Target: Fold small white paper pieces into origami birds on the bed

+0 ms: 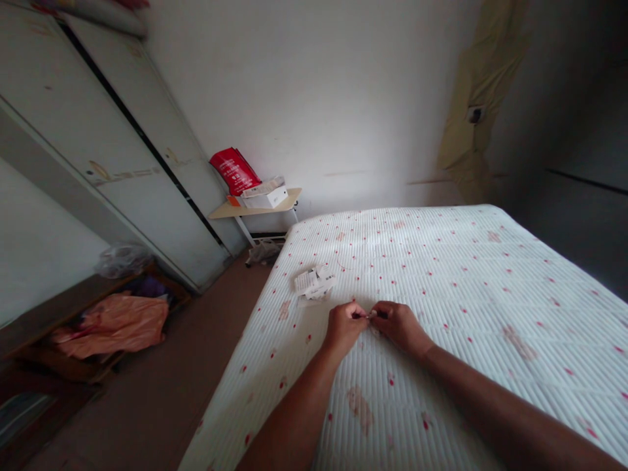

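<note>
My left hand (345, 322) and my right hand (398, 325) meet over the middle of the bed, fingertips nearly touching. Both are closed in a pinch around a small whitish thing (373, 314), too small to name and mostly covered by the fingers. Beneath them spreads a white ribbed bed cover (441, 366) with red dots and faint bear prints. Just beyond my left hand lies white printed packaging (314, 281), with a clear plastic piece at its near edge.
A small side table (255, 210) holds a red bag (235, 171) and a white box (265, 196). At left stand a wardrobe (118, 144) and a low wooden bench with an orange cloth (115, 324). A wall socket (475, 115) is at upper right.
</note>
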`<state>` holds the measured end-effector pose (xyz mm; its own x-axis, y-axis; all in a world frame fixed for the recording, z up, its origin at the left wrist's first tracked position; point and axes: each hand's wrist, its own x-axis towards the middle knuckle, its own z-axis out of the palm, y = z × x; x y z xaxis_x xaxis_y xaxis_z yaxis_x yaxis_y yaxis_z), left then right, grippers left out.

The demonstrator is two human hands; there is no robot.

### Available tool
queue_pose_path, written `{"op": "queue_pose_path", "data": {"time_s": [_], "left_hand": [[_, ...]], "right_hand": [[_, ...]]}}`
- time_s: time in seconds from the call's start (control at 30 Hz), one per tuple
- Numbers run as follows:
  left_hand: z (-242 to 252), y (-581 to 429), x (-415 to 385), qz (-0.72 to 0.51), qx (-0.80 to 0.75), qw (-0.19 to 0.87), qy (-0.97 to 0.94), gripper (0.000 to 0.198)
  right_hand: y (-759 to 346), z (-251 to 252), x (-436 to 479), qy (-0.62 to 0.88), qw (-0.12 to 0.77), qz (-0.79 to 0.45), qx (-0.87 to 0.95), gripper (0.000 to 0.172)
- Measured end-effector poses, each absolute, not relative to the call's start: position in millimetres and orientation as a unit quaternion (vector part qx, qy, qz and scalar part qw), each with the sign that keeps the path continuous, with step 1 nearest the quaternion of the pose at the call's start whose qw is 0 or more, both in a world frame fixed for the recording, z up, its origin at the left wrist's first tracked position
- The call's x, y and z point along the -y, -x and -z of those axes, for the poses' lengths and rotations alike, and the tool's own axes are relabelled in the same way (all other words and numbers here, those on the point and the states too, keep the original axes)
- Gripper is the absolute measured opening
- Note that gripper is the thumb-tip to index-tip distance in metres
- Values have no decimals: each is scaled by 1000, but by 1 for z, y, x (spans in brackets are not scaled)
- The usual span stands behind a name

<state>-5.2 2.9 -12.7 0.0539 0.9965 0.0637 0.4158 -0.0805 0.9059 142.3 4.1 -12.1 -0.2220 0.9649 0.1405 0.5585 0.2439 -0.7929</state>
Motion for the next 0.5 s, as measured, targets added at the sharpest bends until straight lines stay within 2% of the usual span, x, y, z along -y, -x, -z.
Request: {"op": "queue_pose_path", "data": {"time_s": [0.33,0.5], "left_hand": [[11,6,-3,-355,-602,323,-638,11],[10,2,-1,-326,-638,248,-652,12]], "right_hand": [[-142,10,-3,538,303,-279,735,15],[-143,10,-3,535,299,-270,742,16]]}}
